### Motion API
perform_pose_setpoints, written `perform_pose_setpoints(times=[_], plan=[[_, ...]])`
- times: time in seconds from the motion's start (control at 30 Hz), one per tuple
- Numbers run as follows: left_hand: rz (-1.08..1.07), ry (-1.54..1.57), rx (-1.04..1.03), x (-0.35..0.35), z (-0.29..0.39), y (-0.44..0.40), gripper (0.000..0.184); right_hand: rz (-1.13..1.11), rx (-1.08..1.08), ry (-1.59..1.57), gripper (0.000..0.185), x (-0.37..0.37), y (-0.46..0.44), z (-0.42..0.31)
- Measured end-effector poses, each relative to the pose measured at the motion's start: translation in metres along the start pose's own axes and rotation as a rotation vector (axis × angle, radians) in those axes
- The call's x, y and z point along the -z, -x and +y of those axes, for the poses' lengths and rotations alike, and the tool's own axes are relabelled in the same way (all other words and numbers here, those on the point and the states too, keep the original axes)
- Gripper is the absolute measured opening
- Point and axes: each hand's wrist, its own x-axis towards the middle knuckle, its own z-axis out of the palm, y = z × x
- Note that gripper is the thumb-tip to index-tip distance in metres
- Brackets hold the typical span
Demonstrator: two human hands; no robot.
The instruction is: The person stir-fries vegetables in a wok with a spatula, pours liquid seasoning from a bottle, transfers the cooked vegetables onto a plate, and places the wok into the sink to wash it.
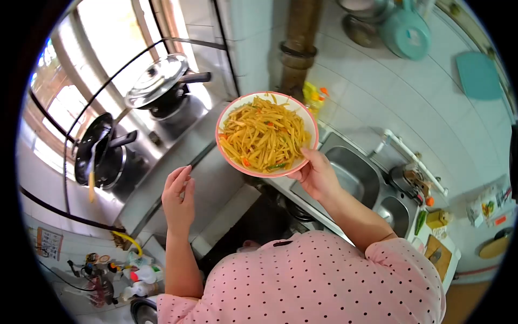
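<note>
A white bowl with a red rim (222, 148) is full of yellow shredded food (264, 132) with bits of red and green. My right hand (317, 174) grips its lower right edge, thumb over the rim, fingers underneath. Left of the bowl and apart from it, my left hand (178, 197) is raised with nothing visible in it, its fingers loosely bent and the thumb apart. The bowl is held up in the air, roughly level.
A lidded pot (157, 81) and a black wok (94, 148) with a spatula stand on the stove at left. A double steel sink (353, 175) lies at right, with a yellow bottle (314, 101) behind. A cutting board (438, 258) is at far right.
</note>
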Motion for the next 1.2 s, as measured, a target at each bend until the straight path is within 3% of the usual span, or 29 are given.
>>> perform_pose_setpoints(times=[0.1,0.27,0.33,0.43,0.53,0.63,0.8,0.83,0.9,1.0,1.2], plan=[[-0.101,0.150,0.013,-0.072,0.018,0.034,0.026,-0.018,0.069,0.056,0.039,0.069,0.048,-0.012],[-0.588,1.001,0.416,-0.209,0.070,0.128,0.033,0.077,0.110,0.052,0.040,0.173,0.173,-0.037],[-0.662,1.148,0.499,-0.246,0.107,0.159,0.034,0.154,0.091,0.049,0.039,0.205,0.223,-0.045],[-0.894,1.231,0.460,-0.273,0.137,0.192,0.034,0.269,0.171,0.061,0.037,0.229,0.293,-0.052],[-1.285,1.327,0.348,-0.313,0.141,0.212,0.035,0.393,0.280,0.091,0.030,0.257,0.343,-0.048],[-1.269,1.127,0.411,-0.336,0.156,0.229,0.034,0.448,0.286,0.135,0.031,0.265,0.381,-0.045],[-1.543,1.028,0.476,-0.416,0.197,0.277,0.036,0.647,0.338,0.067,0.035,0.307,0.460,-0.036],[-1.615,1.044,0.516,-0.408,0.194,0.247,0.037,0.761,0.353,0.068,0.037,0.270,0.437,-0.034],[-1.670,0.964,0.528,-0.451,0.225,0.301,0.037,0.816,0.399,0.003,0.043,0.318,0.488,-0.027],[-1.776,0.979,0.539,-0.476,0.240,0.340,0.037,0.989,0.464,-0.027,0.046,0.315,0.526,-0.017],[-1.870,0.906,0.558,-0.525,0.292,0.425,0.035,0.971,0.440,-0.156,0.055,0.359,0.627,-0.023]])
